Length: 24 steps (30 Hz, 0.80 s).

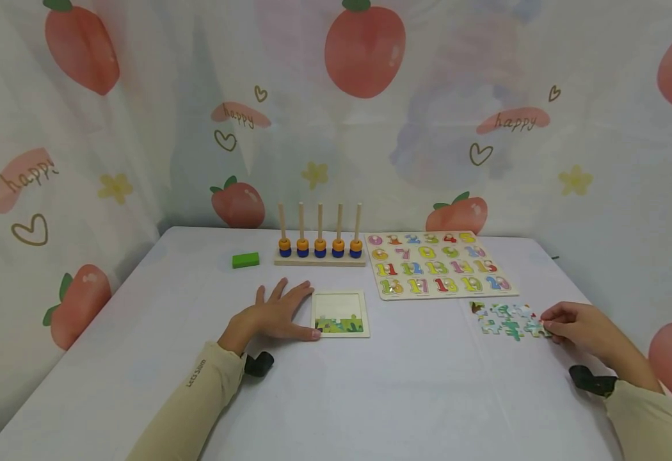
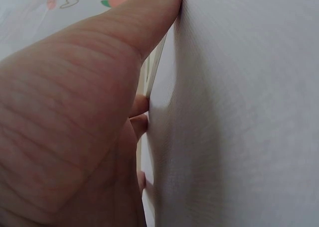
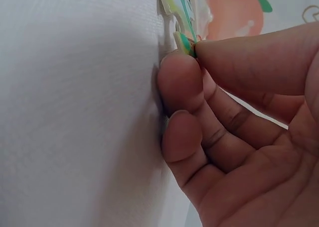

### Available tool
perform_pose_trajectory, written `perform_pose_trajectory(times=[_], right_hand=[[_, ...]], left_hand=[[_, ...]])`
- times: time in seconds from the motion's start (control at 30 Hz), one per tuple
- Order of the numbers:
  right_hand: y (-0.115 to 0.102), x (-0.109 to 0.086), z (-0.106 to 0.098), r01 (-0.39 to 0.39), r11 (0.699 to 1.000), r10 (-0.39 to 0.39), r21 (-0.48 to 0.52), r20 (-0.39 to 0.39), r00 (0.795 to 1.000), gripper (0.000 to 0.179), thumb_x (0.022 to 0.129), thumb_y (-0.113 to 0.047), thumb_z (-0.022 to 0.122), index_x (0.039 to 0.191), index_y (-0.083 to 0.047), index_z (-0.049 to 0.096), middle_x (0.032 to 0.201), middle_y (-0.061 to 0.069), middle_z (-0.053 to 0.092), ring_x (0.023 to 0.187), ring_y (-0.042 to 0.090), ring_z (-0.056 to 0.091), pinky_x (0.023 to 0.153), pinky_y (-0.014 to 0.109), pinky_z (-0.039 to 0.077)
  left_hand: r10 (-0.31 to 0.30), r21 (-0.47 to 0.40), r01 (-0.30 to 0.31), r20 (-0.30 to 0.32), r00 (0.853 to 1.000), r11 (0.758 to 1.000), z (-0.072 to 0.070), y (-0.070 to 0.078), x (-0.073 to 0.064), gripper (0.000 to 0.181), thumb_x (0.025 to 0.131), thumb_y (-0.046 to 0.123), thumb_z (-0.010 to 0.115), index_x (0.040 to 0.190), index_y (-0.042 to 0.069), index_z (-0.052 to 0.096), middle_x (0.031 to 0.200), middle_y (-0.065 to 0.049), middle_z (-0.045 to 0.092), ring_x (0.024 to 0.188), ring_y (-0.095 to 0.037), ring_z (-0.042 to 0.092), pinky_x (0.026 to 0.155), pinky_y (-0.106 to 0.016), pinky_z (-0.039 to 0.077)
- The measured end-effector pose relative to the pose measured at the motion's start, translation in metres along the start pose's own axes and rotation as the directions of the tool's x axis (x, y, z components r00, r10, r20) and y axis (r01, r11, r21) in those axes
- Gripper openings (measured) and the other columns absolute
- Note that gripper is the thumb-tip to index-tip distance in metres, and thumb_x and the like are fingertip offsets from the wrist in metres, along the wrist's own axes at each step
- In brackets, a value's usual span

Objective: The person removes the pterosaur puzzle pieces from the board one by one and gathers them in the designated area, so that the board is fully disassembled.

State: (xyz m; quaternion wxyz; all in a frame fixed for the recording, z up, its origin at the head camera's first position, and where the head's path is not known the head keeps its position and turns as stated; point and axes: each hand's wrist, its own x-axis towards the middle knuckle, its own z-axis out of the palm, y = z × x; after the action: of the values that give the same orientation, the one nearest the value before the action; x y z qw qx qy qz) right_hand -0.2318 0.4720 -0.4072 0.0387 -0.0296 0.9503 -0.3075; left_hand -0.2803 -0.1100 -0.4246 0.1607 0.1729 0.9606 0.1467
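My left hand (image 1: 278, 317) lies with fingers spread at the left side of a square puzzle frame (image 1: 340, 296), its thumb at the lower left corner. Green scenery pieces (image 1: 342, 325) fill the lower part of that frame. On the right, several loose jigsaw pieces (image 1: 511, 328) lie in a cluster on the table. At the cluster's right edge, my right hand (image 1: 580, 326) pinches one green and white jigsaw piece (image 3: 184, 44) between thumb and fingers. In the left wrist view, the left palm and thumb (image 2: 154, 18) hide most of the frame.
A wooden bead stacker (image 1: 320, 261) with upright pegs stands at the back, with a green block (image 1: 246, 260) to its left. To its right lies a number puzzle board (image 1: 448, 296). Patterned cloth (image 1: 365, 141) hangs behind the white table (image 1: 405, 397).
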Motion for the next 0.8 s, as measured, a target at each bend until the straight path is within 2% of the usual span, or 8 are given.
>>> perform_pose_trajectory(times=[0.23,0.53,0.8], right_hand=[[-0.001,0.003,0.002,-0.02,1.0,0.02,-0.004,-0.016,1.0,0.023,0.106,-0.006,0.062,0.113,0.016,0.063,0.088,0.006,0.066,0.075,0.018,0.058,0.063,0.026,0.049],[-0.011,0.003,0.002,-0.001,0.997,-0.003,-0.075,-0.048,0.999,0.029,0.109,-0.013,0.06,0.117,0.015,0.062,0.088,0.006,0.065,0.078,0.021,0.056,0.062,0.028,0.048],[-0.038,0.008,0.001,0.057,0.997,-0.063,-0.061,-0.092,0.994,0.032,0.112,-0.018,0.057,0.122,0.012,0.063,0.093,0.012,0.071,0.081,0.02,0.063,0.064,0.029,0.053]], left_hand=[[0.003,-0.004,-0.003,-0.004,1.0,1.0,0.001,-0.003,-0.001,0.11,0.086,0.074,0.074,0.171,0.022,0.027,0.18,0.002,0.014,0.164,-0.039,-0.004,0.121,-0.074,-0.01],[0.006,-0.004,-0.006,-0.007,1.0,1.0,0.002,-0.002,-0.001,0.109,0.086,0.074,0.074,0.171,0.023,0.027,0.18,0.003,0.014,0.164,-0.038,-0.004,0.122,-0.073,-0.01],[0.0,0.015,0.0,-0.011,1.0,1.0,0.002,0.0,-0.001,0.109,0.087,0.075,0.073,0.171,0.023,0.028,0.18,0.003,0.014,0.164,-0.038,-0.004,0.122,-0.073,-0.008]])
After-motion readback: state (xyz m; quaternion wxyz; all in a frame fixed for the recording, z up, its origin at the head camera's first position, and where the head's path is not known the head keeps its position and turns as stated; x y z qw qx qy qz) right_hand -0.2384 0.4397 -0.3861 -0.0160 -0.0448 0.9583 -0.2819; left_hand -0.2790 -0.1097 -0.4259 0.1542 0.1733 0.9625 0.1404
